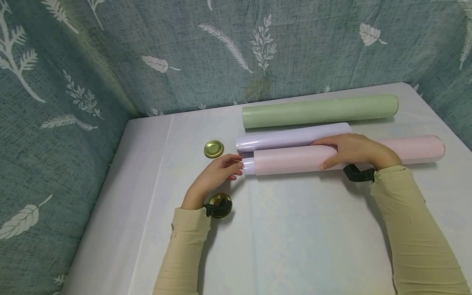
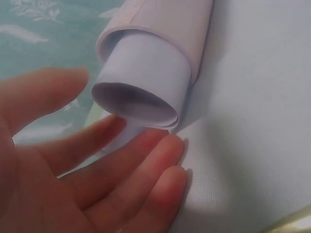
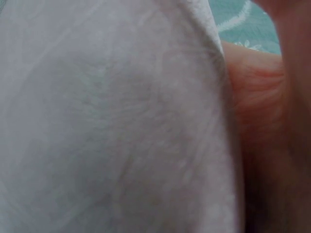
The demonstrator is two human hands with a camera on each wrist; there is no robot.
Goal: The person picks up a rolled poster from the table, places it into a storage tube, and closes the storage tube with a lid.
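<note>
Beige sleeves reach in from the near edge, over a white table. On the right, the right hand grasps a pink roll from above, thumb on its near side and fingers over the far side. This roll lies left to right, and a pale inner roll pokes out of its left end, showing a hollow mouth. At that mouth, the left hand is loose, thumb spread away and fingertips just below the rim; whether they touch it I cannot tell. Just beyond the pink roll lies a lavender roll, and farther off a green roll. One gold lid sits left of the lavender roll; a nearer lid is partly hidden by a black wrist strap. Leaf-patterned cloth hangs behind.
</note>
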